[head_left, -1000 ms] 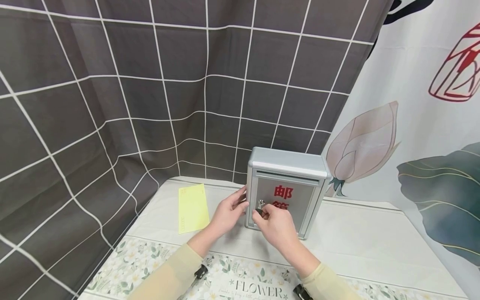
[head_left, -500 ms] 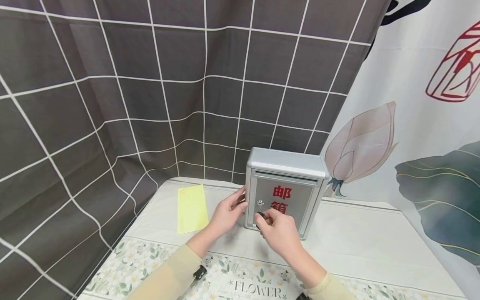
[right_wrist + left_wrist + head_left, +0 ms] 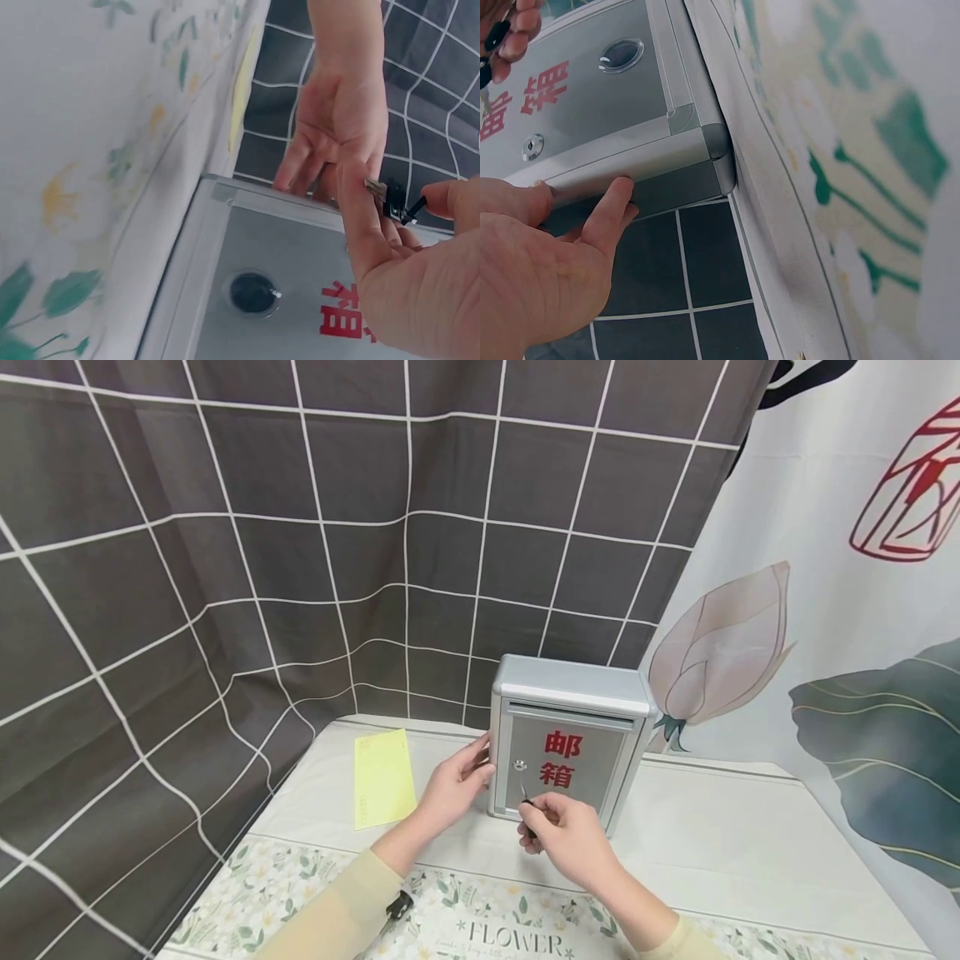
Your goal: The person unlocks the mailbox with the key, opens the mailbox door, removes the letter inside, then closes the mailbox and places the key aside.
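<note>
A silver metal mailbox [image 3: 573, 685] with red characters and a top slot stands upright on the table. My left hand [image 3: 452, 789] touches its left side; in the left wrist view the fingers [image 3: 609, 214] lie along the box's edge. My right hand [image 3: 576, 837] holds black-headed keys [image 3: 394, 201] low in front of the door. One key's metal blade points up toward the round lock [image 3: 519, 765], apart from it. The lock's keyhole shows bare in the left wrist view. A round dark window [image 3: 621, 55] sits lower on the door.
A yellow envelope [image 3: 384, 779] lies flat on the white tablecloth [image 3: 720, 827], left of the mailbox. Floral print with lettering runs along the front of the cloth. A dark gridded curtain [image 3: 360, 468] hangs behind, and a white printed curtain [image 3: 832, 610] at the right.
The right hand has drawn the keys out of the lock, then moved down and slightly right with them, turning the blade upward. The left hand has stayed on the mailbox's side.
</note>
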`<state>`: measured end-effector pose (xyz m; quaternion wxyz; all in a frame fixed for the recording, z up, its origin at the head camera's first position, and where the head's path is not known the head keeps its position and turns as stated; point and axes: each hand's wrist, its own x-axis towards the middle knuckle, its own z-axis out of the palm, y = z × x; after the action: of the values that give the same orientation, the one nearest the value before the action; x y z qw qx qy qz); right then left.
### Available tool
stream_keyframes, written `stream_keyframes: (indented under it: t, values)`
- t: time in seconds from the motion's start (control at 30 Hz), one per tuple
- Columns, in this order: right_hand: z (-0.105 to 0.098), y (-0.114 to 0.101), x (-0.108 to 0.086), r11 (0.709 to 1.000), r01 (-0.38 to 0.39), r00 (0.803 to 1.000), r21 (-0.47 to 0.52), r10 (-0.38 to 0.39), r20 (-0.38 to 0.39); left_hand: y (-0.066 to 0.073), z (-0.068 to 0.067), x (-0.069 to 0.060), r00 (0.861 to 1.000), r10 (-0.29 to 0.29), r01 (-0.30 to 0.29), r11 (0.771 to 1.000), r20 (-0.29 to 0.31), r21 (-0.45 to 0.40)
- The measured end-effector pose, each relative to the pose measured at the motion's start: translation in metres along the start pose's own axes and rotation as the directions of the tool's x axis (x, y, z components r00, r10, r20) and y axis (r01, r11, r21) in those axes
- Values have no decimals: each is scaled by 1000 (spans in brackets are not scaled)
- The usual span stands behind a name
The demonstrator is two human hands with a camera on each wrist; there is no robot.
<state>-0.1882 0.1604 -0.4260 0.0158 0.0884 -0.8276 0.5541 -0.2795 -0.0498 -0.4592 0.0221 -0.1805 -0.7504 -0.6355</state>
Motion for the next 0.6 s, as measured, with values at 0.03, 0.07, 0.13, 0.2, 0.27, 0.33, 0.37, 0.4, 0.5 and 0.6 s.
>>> stream_keyframes:
  t: [0.03,0.07,0.13,0.2,0.27,0.33,0.37,0.4,0.5,0.6]
  values:
    - [-1,2,-1,1000,-7,1000,15,7,13,0,0,0,1000,0,0,1000,-1,0]
    - [-2,4,-2,1000,-13,1000,27,12,26,0,0,0,1000,1,-1,1000,-2,3]
    - [-4,8,-3,999,-24,998,45,22,52,0,0,0,1000,4,-4,1000,-1,3]
    - [-6,13,-5,998,-35,997,54,31,74,-1,0,0,1000,4,-4,1000,0,-1]
    - [-9,18,-7,998,-42,995,52,37,95,-1,0,0,1000,6,-6,1000,1,-5]
    - [-12,22,-8,998,-49,993,39,45,111,-1,0,0,1000,7,-7,1000,2,-4]
    - [-13,24,-9,998,-56,992,35,51,119,-1,0,0,1000,8,-8,1000,2,-1]
    - [-14,26,-11,998,-61,990,21,58,128,-1,0,0,1000,7,-7,1000,2,1]
    - [-18,30,-15,995,-94,982,13,91,167,-1,-1,0,1000,10,-10,1000,3,9]
    - [-19,35,-19,992,-128,970,8,124,210,-2,-1,1,1000,11,-11,1000,2,17]
